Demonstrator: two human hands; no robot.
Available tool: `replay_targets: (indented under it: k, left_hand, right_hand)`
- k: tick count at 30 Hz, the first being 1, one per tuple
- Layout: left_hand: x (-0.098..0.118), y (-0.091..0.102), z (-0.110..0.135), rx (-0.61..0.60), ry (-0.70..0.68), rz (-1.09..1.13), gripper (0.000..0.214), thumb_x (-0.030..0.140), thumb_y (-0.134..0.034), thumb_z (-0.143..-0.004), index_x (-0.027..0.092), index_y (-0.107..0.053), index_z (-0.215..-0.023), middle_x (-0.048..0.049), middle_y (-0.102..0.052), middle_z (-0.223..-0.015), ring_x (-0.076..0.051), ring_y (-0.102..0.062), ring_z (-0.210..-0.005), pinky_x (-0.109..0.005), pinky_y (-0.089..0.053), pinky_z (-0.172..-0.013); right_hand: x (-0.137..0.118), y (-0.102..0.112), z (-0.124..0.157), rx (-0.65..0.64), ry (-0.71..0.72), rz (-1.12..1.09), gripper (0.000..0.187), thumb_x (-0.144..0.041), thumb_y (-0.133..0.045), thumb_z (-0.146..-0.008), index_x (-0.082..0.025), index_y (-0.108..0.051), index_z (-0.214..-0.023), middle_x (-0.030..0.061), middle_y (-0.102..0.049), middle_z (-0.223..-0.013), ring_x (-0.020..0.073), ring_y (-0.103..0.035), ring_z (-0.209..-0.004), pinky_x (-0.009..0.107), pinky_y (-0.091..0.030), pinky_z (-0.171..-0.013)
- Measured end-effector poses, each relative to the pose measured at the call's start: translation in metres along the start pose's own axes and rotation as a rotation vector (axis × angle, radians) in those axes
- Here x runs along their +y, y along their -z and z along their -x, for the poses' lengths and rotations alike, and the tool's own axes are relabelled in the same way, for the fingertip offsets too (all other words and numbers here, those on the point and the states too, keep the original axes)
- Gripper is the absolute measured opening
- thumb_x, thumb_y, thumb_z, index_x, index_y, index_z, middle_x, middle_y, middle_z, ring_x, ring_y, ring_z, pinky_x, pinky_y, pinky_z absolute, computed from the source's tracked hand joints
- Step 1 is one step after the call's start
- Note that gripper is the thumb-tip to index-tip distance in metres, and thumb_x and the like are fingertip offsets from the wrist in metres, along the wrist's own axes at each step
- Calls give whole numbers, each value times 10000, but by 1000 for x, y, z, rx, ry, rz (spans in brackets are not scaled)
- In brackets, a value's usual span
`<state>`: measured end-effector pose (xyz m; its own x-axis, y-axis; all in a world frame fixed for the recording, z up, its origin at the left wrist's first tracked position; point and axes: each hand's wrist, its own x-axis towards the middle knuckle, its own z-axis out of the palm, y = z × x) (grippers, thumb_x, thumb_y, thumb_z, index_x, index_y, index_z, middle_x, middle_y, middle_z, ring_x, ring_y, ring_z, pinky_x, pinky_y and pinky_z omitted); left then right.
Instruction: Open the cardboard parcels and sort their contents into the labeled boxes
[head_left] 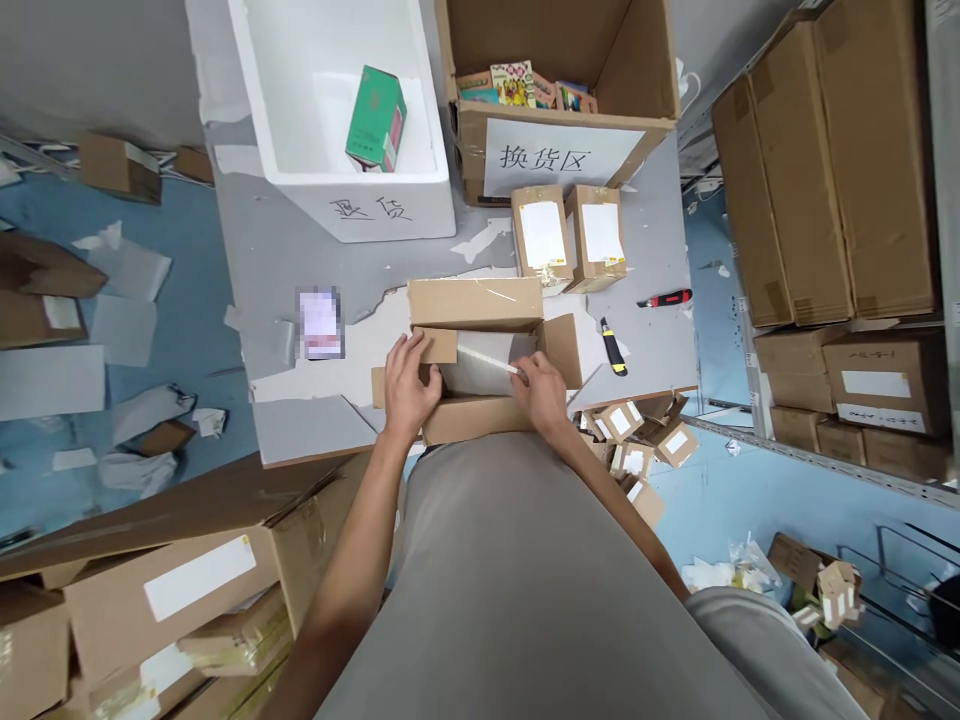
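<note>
An open cardboard box (476, 303) lies on the table right in front of me, its flaps folded outward. My left hand (407, 388) is at the box's left end, its fingers and thumb closed around a small flap (440, 346). Inside the box is a flat grey thing with a pale strip along its edge (487, 368); its kind I cannot make out. My right hand (541, 392) pinches the right end of that strip, over the near right corner of the box.
Behind stand a white foam bin (397, 210) with a green box (377, 115), and a large carton (562, 150) of colourful packs. Two taped boxes (544, 235) sit before it. A yellow-black cutter (613, 348) and a red-black cutter (666, 299) lie right. Stacked cartons (795, 180) stand further right.
</note>
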<state>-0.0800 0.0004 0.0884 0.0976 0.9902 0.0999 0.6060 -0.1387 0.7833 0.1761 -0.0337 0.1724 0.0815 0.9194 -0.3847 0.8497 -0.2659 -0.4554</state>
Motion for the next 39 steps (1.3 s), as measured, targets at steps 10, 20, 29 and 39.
replay_targets:
  k: [10, 20, 29, 39]
  left_hand:
    - [89, 43, -47, -198, -276, 114, 494, 434, -649, -1132, 248, -680, -1589, -124, -759, -1553, -312, -701, -1476, -511, -523, -1307]
    - [48, 47, -75, -480, -117, -204, 327, 217, -567, -1097, 191, -824, -1297, -150, -868, -1212, -336, -831, -1114, -382, -615, -960]
    - [67, 28, -69, -672, -149, 113, 1048, 332, -994, -834, 137, -503, -1740, -328, -551, -1743, -476, -555, -1644, -599, -501, -1325]
    - [84, 139, -86, -485, 66, 636, 878, 670, -1078, -673, 216, -856, -1392, -160, -853, -1372, -416, -805, -1312, -514, -681, -1128]
  right_hand:
    - [-72, 111, 17, 256, 537, -132, 212, -360, -585, -1210, -276, -777, -1248, 64, -799, -1199, 226, -753, -1071, 298, -563, -889]
    - [-109, 203, 57, 701, 561, -172, 168, -406, -715, -1150, -281, -825, -1172, 51, -816, -1071, 250, -772, -976, 396, -631, -866]
    - [-135, 218, 90, 1026, 474, -343, 164, -515, -755, -1108, -469, -838, -1241, 8, -829, -1154, 342, -779, -1117, 485, -663, -851]
    - [-148, 234, 19, 328, 699, -455, 307, -521, -768, -1101, -225, -829, -1045, 3, -797, -990, 180, -737, -915, 330, -614, -834]
